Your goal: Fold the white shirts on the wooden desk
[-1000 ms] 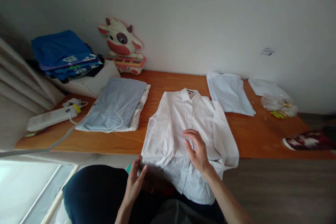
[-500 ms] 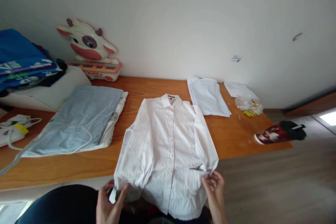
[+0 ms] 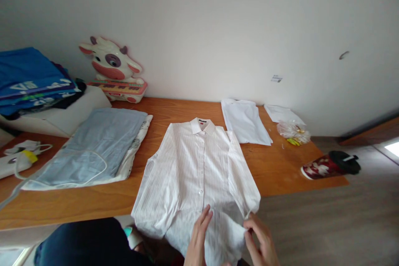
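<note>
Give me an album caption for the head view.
Left hand over, right hand pinching, a white striped collared shirt overhanging a brown wooden table.

Wooden table: striped shirt overhangs front edge; cup near front right corner; cow toy (keyboard attached) at back edge.

Bottom edge crops shirt; wall label unreadable.

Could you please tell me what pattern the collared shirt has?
The collared shirt has thin lengthwise stripes on white, best seen in the head view.
</note>
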Demonstrator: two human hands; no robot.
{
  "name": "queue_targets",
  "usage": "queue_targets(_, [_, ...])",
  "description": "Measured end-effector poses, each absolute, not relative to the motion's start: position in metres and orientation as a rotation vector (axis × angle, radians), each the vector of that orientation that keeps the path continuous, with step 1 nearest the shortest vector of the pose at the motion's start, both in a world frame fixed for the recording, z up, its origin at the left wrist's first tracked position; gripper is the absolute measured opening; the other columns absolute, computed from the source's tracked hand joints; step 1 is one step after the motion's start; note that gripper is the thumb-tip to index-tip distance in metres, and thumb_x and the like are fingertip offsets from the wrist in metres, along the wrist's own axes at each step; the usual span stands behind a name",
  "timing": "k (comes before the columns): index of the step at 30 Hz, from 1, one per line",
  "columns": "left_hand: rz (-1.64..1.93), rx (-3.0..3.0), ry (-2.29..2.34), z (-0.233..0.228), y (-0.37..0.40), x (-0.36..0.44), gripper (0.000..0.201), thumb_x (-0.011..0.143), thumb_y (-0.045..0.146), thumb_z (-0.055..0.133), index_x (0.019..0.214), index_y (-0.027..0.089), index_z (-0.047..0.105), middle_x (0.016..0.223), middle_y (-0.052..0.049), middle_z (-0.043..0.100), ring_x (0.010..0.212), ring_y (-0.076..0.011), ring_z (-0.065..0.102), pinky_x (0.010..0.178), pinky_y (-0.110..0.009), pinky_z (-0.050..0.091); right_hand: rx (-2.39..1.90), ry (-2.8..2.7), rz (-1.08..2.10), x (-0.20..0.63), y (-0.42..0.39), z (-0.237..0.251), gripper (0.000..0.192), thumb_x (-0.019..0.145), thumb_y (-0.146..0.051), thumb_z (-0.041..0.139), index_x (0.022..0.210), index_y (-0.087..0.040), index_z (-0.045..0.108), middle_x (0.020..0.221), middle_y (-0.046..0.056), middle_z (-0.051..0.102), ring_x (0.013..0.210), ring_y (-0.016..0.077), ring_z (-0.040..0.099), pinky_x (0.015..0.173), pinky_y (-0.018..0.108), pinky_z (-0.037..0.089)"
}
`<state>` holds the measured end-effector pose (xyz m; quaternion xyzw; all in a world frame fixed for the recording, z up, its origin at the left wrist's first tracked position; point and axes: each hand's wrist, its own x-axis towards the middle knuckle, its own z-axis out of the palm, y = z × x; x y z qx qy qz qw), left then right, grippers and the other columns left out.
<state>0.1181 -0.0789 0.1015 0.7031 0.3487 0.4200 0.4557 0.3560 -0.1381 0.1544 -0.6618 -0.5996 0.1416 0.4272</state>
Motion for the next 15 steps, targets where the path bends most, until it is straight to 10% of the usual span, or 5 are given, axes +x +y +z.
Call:
queue_targets(5, [0.790,1.557,0.652,0.141,-0.057,0.122,0.024,0.095,0.048,0.077,0.104,0.025,0.078,0.090,-0.009,0.079,0.087,-0.0277,0.077,0.106,-0.050,0.061,-1.430,-1.642,0.326,0.326,-0.117,0.212,0.009,0.101,-0.031,0.059,0.101,-0.032,0.069,0.092,0.006,0.076,0.093,0.0289,0.077,0.079,0.039,0.061])
queue_targets(8, [0.890,1.563,0.624,0.172,-0.043,0.096,0.031,0.097,0.051,0.070,0.080,0.025,0.071,0.098,-0.014,0.077,0.110,-0.0347,0.074,0.119,-0.062,0.048,-1.326,-1.627,0.412,0.310,-0.093,0.236,0.007,0.102,-0.028,0.057,0.103,-0.031,0.063,0.088,0.004,0.071,0.093,0.0267,0.074,0.083,0.039,0.058])
queue_targets(11, [0.950,1.468,0.771,0.194,-0.036,0.066,0.044,0.084,0.068,0.077,0.095,0.025,0.077,0.134,-0.020,0.071,0.144,-0.0480,0.056,0.120,-0.070,0.044,-1.139,-1.625,0.582,0.292,-0.065,0.259,0.009,0.102,-0.033,0.053,0.095,-0.029,0.057,0.077,0.001,0.061,0.078,0.0226,0.066,0.075,0.037,0.053])
queue_targets(15, [0.912,1.286,0.838,0.197,-0.039,0.048,0.094,0.070,0.081,0.082,0.145,0.026,0.068,0.139,-0.020,0.069,0.141,-0.0488,0.058,0.116,-0.065,0.049,-0.884,-1.678,0.807,0.265,-0.028,0.284,0.010,0.098,-0.033,0.049,0.090,-0.029,0.054,0.068,-0.004,0.050,0.063,0.0175,0.055,0.066,0.034,0.047])
